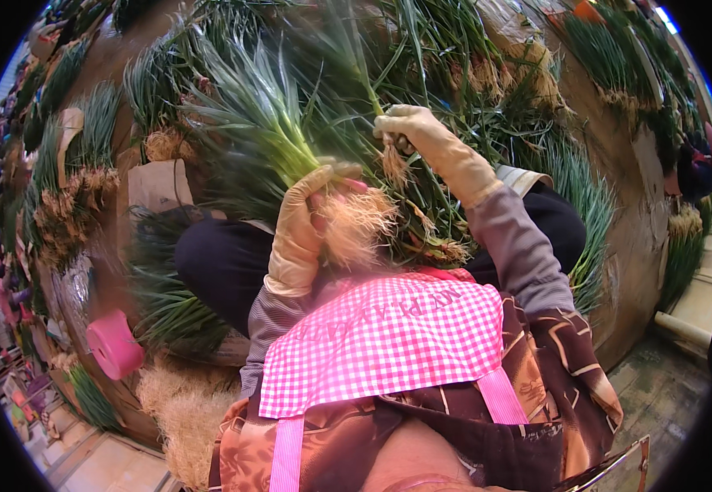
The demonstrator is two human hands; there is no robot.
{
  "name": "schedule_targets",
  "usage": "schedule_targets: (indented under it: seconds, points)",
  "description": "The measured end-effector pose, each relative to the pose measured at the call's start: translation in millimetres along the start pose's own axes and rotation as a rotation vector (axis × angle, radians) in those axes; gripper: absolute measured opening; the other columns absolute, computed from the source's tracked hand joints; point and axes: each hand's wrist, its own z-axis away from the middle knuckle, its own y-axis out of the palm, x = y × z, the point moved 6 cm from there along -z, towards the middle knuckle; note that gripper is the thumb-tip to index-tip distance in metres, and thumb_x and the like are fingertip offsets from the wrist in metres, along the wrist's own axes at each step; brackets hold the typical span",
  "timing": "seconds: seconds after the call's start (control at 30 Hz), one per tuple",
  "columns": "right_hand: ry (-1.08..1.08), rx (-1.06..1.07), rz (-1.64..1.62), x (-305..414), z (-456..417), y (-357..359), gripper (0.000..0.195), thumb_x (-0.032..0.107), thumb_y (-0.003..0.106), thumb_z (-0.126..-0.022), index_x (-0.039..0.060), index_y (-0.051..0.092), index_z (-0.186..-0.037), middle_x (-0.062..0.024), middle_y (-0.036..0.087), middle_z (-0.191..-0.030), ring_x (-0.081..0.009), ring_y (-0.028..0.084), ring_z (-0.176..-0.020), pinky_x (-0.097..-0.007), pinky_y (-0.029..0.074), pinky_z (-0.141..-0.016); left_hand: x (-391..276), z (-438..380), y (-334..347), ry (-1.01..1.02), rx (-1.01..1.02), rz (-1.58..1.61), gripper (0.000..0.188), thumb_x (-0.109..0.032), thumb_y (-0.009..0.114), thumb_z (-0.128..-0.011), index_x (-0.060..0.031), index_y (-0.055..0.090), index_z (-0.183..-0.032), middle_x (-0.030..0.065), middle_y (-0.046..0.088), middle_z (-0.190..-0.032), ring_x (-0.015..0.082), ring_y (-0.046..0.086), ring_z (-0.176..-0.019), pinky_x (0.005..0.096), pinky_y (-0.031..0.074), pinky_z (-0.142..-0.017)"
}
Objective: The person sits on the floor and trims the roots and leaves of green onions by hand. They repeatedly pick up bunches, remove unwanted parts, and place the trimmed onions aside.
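Observation:
My left hand point(307, 215), in a pale rubber glove, is closed around a bunch of green onions point(282, 129). Its pinkish bulbs and pale stringy roots point toward my apron, and its green leaves fan up and to the left. To the right and a little higher, my right hand point(410, 130), gloved the same way, pinches a green onion stalk point(371, 92) near its base, with the roots hanging below the fingers. Loose green onions point(436, 215) lie under and between both hands.
Piles of green onions point(479, 61) lie ahead, with more bunches point(583, 178) at the right and left. A roll of pink tape or twine point(116, 344) stands at the lower left, near a heap of pale roots point(190, 412). Other people are at the far left and right edges.

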Motion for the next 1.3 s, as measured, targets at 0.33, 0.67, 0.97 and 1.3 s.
schedule_targets:
  seconds: [0.33,0.67,0.97,1.3]
  points:
    - [0.178,0.036,-0.461,-18,17,51,0.027,0.033,0.062,-0.091,0.0056,0.062,-0.091,-0.0044,0.062,-0.083,-0.0134,0.055,-0.057,-0.0258,0.042,-0.053,25,-8,-7,-0.083,0.040,0.042,0.017,-0.010,0.057,-0.090,0.0039,0.059,-0.099,0.0176,0.065,-0.076,0.0223,0.065,-0.069,0.0323,0.056,-0.067]
    - [0.460,-0.110,-0.750,-32,-30,82,0.020,0.023,0.055,-0.088,0.0058,0.058,-0.079,-0.0030,0.054,-0.066,-0.0199,0.047,-0.048,-0.0355,0.044,-0.041,14,2,6,-0.089,-0.011,-0.077,0.022,-0.015,0.054,-0.092,0.0021,0.059,-0.105,0.0166,0.065,-0.076,0.0209,0.064,-0.065,0.0306,0.055,-0.064]
    - [-0.245,-0.168,0.424,15,6,-33,0.038,0.037,0.064,-0.085,-0.0014,0.068,-0.082,-0.0107,0.066,-0.067,-0.0195,0.066,-0.067,-0.0361,0.050,-0.064,-24,5,24,0.184,0.215,0.064,0.025,-0.013,0.059,-0.089,0.0048,0.061,-0.107,0.0260,0.062,-0.108,0.0145,0.064,-0.068,0.0252,0.056,-0.059]
    - [-0.151,0.292,-0.491,-5,-11,-75,0.021,0.020,0.059,-0.094,0.0037,0.069,-0.101,-0.0048,0.067,-0.091,-0.0130,0.060,-0.067,-0.0269,0.051,-0.062,3,-14,14,0.061,0.062,-0.090,0.046,-0.017,0.051,-0.094,0.0068,0.042,-0.132,0.0233,0.063,-0.111,0.0221,0.063,-0.083,0.0367,0.049,-0.085]
